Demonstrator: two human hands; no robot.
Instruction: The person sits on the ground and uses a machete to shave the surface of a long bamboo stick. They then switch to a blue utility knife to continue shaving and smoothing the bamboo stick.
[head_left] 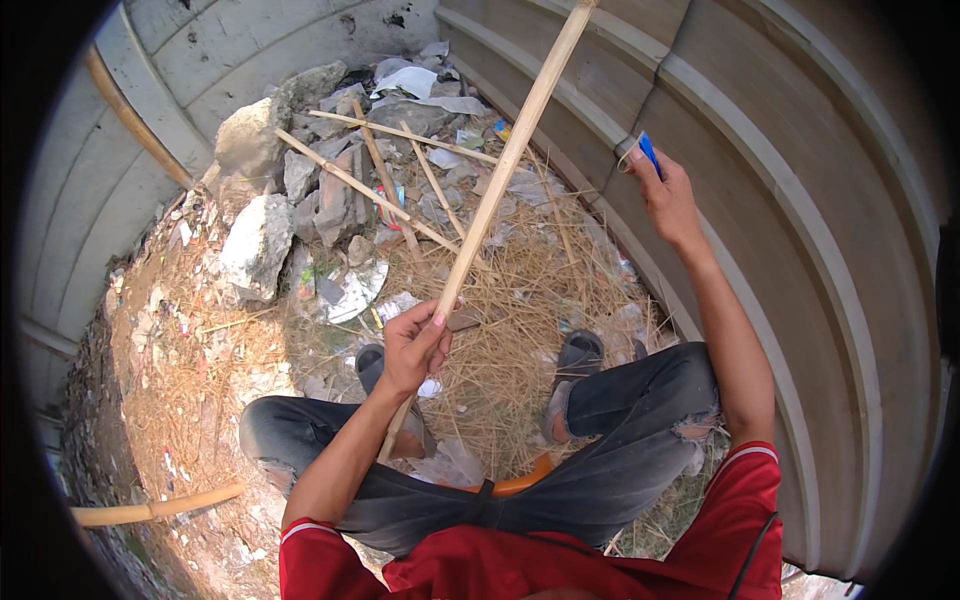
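Note:
My left hand (415, 345) grips a long pale bamboo stick (505, 165) near its lower part. The stick runs up and right toward the top edge, its lower end down between my knees. My right hand (665, 195) is raised to the right of the stick, against the corrugated metal wall (800, 200). It pinches a small blue-handled tool (648, 152) with a pale loop beside it. I am squatting in dark jeans and grey shoes (578, 352) on dry straw (520, 290).
A heap of grey rubble stones (262, 240) with thin bamboo strips (400, 125) laid across it lies ahead, with paper and plastic litter around. A thicker bamboo pole (150, 510) lies at lower left. A concrete wall (130, 110) curves at left.

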